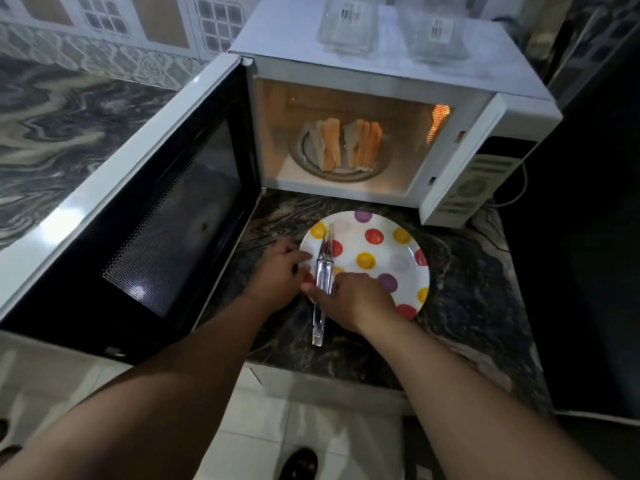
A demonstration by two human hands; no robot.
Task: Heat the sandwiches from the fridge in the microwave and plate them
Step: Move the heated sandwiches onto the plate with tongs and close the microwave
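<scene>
Right hand (pixel 349 299) curls around the tongs (pixel 323 268), whose long axis points straight at the open microwave (pixel 381 64). The sandwiches (pixel 346 143) stand on its turntable, directly beyond the spotted plate (pixel 381 258) near the counter's (pixel 460 271) front edge. Left hand (pixel 277 271), fingers loosely bent, steadies the plate's left rim, holding nothing.

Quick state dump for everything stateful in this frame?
Microwave door: swung fully open to the left.
Microwave: cavity light on.
Sandwiches: inside the microwave, standing on edge on the turntable.
Spotted plate: on the counter, no food on it.
Tongs: lying across the plate's left side, locking ring on, arms together.
Left hand: resting at the plate's left rim.
Right hand: fingers on the tongs.
Two clear containers: on top of the microwave.
</scene>
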